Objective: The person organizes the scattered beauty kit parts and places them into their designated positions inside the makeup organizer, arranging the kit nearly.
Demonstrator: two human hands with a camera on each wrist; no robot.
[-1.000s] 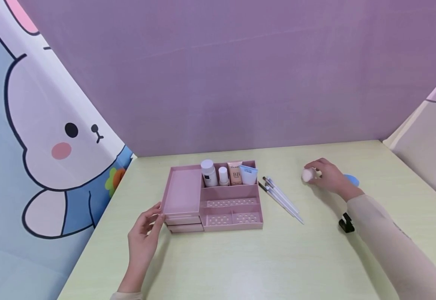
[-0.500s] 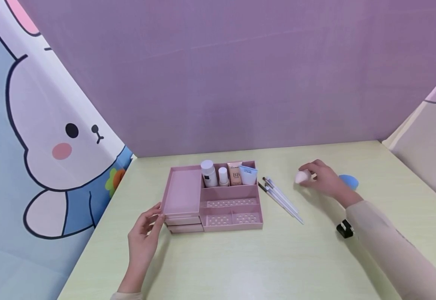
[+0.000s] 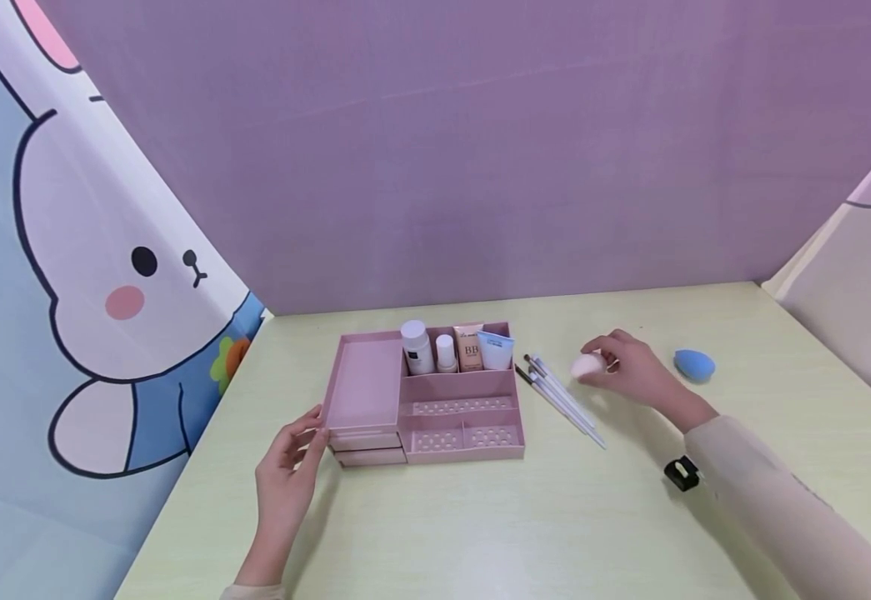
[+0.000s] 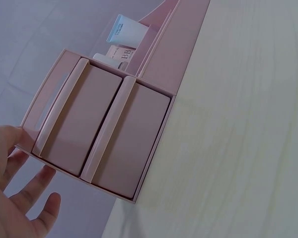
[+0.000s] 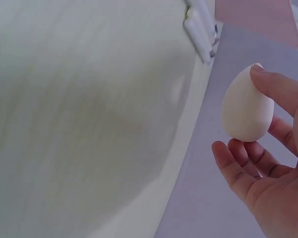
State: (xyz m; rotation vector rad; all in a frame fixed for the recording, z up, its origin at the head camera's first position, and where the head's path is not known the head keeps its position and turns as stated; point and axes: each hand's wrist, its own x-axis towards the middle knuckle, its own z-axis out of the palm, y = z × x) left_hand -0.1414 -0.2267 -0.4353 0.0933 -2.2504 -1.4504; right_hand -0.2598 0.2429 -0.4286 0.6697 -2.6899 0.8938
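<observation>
In the head view my right hand (image 3: 630,372) pinches a pale pink, egg-shaped makeup sponge (image 3: 588,365) above the table, just right of the brushes. The right wrist view shows the sponge (image 5: 246,106) held between thumb and fingertips, its pointed end up. My left hand (image 3: 287,475) touches the front left corner of a pink makeup organizer (image 3: 363,379), its other fingers loosely extended along the side. Seen from the left wrist, the organizer's two drawers (image 4: 131,139) are closed. Its rear compartment holds a white bottle (image 3: 417,348), a small white-capped bottle (image 3: 446,353), a BB cream tube (image 3: 470,348) and a light-blue tube (image 3: 496,351).
Several makeup brushes (image 3: 563,400) lie on the table between the organizer and my right hand. A blue makeup sponge (image 3: 694,365) lies farther right. A black clip-like object (image 3: 682,473) shows beside the right sleeve. A purple backdrop (image 3: 480,167) rises behind the table.
My right hand has moved left with the pale pink sponge, closer to the brushes, and the blue sponge has come fully into sight. My left hand and the organizer have not moved.
</observation>
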